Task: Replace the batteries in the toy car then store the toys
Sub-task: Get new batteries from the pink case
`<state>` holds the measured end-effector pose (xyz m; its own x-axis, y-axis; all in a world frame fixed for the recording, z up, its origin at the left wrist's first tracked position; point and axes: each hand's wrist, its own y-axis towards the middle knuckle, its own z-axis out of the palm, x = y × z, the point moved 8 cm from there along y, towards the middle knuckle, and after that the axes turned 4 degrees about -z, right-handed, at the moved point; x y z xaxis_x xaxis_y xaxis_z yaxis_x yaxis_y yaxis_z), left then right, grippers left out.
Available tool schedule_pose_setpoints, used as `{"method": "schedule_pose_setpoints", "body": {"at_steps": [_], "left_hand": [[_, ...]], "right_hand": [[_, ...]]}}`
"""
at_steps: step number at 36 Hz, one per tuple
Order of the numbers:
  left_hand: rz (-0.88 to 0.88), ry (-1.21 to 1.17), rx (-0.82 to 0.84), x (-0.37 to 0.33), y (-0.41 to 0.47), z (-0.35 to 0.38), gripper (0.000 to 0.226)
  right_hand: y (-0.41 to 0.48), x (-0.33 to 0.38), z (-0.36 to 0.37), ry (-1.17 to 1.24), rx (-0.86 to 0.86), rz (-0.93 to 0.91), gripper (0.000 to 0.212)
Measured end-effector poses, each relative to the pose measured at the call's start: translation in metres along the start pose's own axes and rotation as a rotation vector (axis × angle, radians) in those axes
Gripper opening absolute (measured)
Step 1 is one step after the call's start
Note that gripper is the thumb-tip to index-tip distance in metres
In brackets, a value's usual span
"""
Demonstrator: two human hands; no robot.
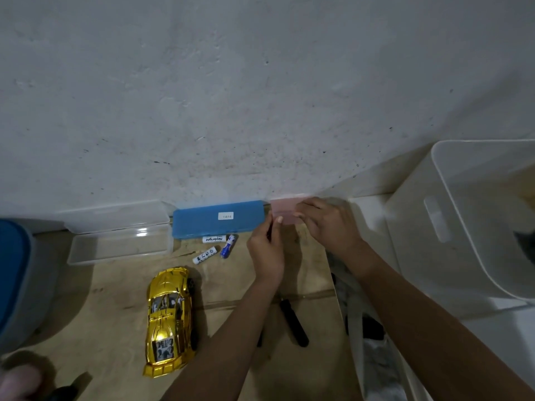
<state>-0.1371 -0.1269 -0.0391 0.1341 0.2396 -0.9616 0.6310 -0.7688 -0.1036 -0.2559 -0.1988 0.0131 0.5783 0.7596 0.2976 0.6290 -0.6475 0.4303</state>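
A shiny gold toy car (pixel 170 322) sits on its wheels on the floor at the lower left. Three batteries (pixel 215 246) lie loose just in front of a closed blue case (pixel 218 219) by the wall. Both my hands are on a pink case (pixel 282 209) to the right of the blue one. My left hand (pixel 266 250) pinches its near left corner. My right hand (pixel 327 224) covers its right part. A black-handled screwdriver (pixel 292 321) lies on the floor between my forearms.
An open clear case (pixel 118 241) lies left of the blue case. A large translucent white bin (pixel 469 221) stands at the right. A blue-lidded grey container (pixel 17 279) is at the left edge. The grey wall rises right behind the cases.
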Motion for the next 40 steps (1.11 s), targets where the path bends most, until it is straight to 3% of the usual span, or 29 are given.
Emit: {"method": "schedule_pose_setpoints", "body": {"at_steps": [9,19,34,37,40], "left_hand": [[-0.072,-0.018,-0.008,-0.001,0.004,0.001,0.026],[-0.098,-0.012,0.006,-0.004,0.005,0.003,0.027],[-0.067,0.033,0.02,-0.004,0.004,0.001,0.026],[-0.005,0.052,0.073,-0.005,-0.001,0.002,0.023],[0.034,0.092,0.09,0.001,-0.005,-0.001,0.024]], "right_hand": [[0.009,-0.017,0.003,0.159,0.037,0.147,0.017],[0.007,-0.009,-0.004,0.047,0.022,0.101,0.012],[0.006,-0.008,0.0,0.077,0.044,0.092,0.013],[0.012,-0.017,-0.006,0.055,0.0,0.17,0.025],[0.025,-0.033,-0.006,0.057,0.09,0.267,0.035]]}}
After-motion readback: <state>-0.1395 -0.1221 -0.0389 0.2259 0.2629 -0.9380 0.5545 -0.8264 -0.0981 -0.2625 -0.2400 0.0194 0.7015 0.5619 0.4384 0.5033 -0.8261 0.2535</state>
